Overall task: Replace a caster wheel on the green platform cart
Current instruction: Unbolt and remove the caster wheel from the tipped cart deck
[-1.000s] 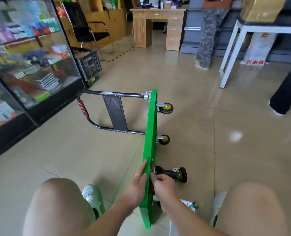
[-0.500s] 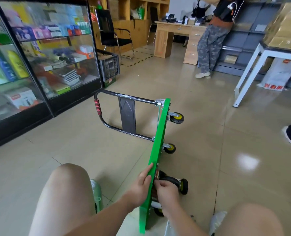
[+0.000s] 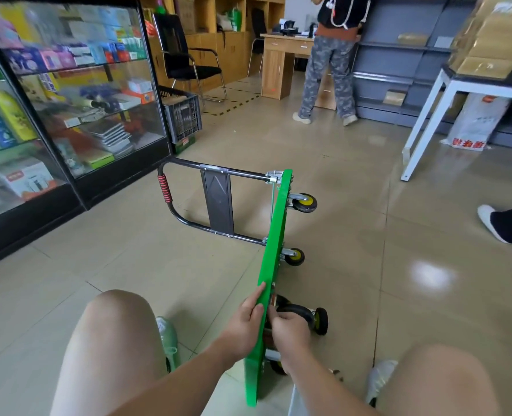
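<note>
Fingers (image 3: pixel 257 295) of the left hand (image 3: pixel 244 324) lie fairly straight along the top face and rim of the green platform cart (image 3: pixel 274 250), bracing it. The right hand (image 3: pixel 290 333) is curled in against the underside at the near caster wheel (image 3: pixel 321 321), but its fingertips are hidden behind the deck, so I cannot tell what it grips, if anything. The cart stands on its long edge on the glossy tiled floor (image 3: pixel 428 295) between the person's knees, with its folding handle (image 3: pixel 218 205) out to the left and two far casters (image 3: pixel 305 202) sticking out to the right. The main risk, as I judge it, is the deck tipping or skating on that slick tile: only one flat hand steadies it, so a hard twist at the caster could topple it onto a foot. Any small hardware dropped here would roll away easily. A glass display cabinet (image 3: pixel 68 100) stands to the left with a dark plastic crate (image 3: pixel 184 115) beside it. A standing person (image 3: pixel 329 70) is at a wooden desk (image 3: pixel 281 64) ahead, and a white table (image 3: pixel 446 94) is on the right.
</note>
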Available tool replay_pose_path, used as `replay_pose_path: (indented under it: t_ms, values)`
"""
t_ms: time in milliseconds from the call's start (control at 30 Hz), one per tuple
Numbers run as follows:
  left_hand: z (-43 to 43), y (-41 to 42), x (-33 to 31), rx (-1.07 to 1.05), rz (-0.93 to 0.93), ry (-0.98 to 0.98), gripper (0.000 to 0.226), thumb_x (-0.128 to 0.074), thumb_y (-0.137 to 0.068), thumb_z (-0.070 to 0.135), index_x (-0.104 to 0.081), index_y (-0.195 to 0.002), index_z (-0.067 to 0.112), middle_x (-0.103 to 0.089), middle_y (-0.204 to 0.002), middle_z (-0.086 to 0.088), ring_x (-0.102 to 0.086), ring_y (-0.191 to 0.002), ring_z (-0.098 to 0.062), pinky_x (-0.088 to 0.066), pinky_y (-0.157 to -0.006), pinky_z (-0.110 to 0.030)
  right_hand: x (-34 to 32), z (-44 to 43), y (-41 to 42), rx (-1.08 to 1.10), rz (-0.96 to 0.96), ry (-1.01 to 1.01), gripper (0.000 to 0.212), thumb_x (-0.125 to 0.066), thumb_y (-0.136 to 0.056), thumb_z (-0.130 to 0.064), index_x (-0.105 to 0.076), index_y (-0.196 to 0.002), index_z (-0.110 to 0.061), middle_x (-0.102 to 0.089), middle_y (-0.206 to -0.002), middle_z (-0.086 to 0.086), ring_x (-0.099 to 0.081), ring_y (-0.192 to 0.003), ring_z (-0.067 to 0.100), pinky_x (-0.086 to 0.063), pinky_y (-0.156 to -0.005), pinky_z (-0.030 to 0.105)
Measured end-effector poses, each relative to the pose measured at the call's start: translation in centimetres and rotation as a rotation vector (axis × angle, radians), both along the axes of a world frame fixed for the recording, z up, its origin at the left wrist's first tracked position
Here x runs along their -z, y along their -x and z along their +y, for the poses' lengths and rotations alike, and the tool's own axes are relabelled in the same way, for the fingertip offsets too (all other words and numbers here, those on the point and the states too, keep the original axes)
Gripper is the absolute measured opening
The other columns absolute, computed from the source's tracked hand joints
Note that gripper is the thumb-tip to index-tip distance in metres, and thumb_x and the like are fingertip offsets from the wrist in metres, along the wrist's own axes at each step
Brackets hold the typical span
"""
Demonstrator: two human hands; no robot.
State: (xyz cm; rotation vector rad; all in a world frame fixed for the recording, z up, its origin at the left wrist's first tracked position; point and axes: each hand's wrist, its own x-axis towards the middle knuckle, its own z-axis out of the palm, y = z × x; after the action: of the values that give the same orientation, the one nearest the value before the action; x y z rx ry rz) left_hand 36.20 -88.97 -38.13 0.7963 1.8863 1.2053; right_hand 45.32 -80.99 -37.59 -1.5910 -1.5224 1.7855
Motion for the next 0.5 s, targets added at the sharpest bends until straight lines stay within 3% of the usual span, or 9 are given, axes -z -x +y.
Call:
replay_pose_path:
  t_ms: [67,200,300,400,500]
  values:
    - [0.04,0.05,0.14,0.003,0.006,0.011,0.046,-0.032,-0.113,0.033,-0.03,-0.153,0.055,-0.034,-0.161,0.011,-0.033,-0.146,-0.007,-0.022,-0.126,-0.033,0.48,0.18,-0.01,-0.037,-0.053,-0.032,0.03,-0.065,-0.097,-0.028,-0.074,-0.073,-0.013,-0.075,-0.071,0.002,-0.07,-0.071,0.019,-0.058,-0.066,0.033]
    - [0.12,0.18,0.32,0.007,0.013,-0.01,0.044,-0.032,-0.113,0.033,-0.03,-0.145,0.062,-0.034,-0.161,0.01,-0.032,-0.147,-0.006,-0.021,-0.127,-0.033,0.76,0.17,0.11,0.007,0.022,0.056,0.005,-0.071,-0.091,-0.016,-0.076,-0.093,-0.016,-0.078,-0.085,0.002,-0.073,-0.081,0.022,-0.06,-0.071,0.035]
    - [0.11,0.21,0.36,0.011,0.012,-0.013,0.043,-0.031,-0.113,0.033,-0.029,-0.141,0.065,-0.035,-0.161,0.012,-0.031,-0.147,-0.006,-0.021,-0.127,-0.035,0.58,0.29,0.14,0.058,0.04,0.128,0.015,-0.071,-0.092,-0.023,-0.075,-0.088,-0.01,-0.077,-0.078,0.007,-0.075,-0.077,0.029,-0.063,-0.071,0.046]
    - [-0.03,0.31,0.36,0.02,0.013,-0.01,0.043,-0.031,-0.113,0.033,-0.029,-0.144,0.063,-0.034,-0.16,0.013,-0.031,-0.146,-0.005,-0.02,-0.127,-0.032,0.67,0.42,0.13,0.041,-0.006,0.11,0.034,-0.066,-0.097,-0.032,-0.076,-0.076,-0.007,-0.076,-0.072,0.008,-0.074,-0.071,0.028,-0.062,-0.064,0.037]
    - [-0.12,0.41,0.29,0.032,0.013,-0.004,0.045,-0.03,-0.113,0.032,-0.029,-0.153,0.054,-0.033,-0.161,0.012,-0.03,-0.146,-0.004,-0.02,-0.126,-0.029,0.63,0.56,0.12,0.046,0.033,0.143,0.019,-0.064,-0.096,-0.015,-0.076,-0.083,-0.009,-0.075,-0.075,0.006,-0.071,-0.07,0.022,-0.056,-0.056,0.026]
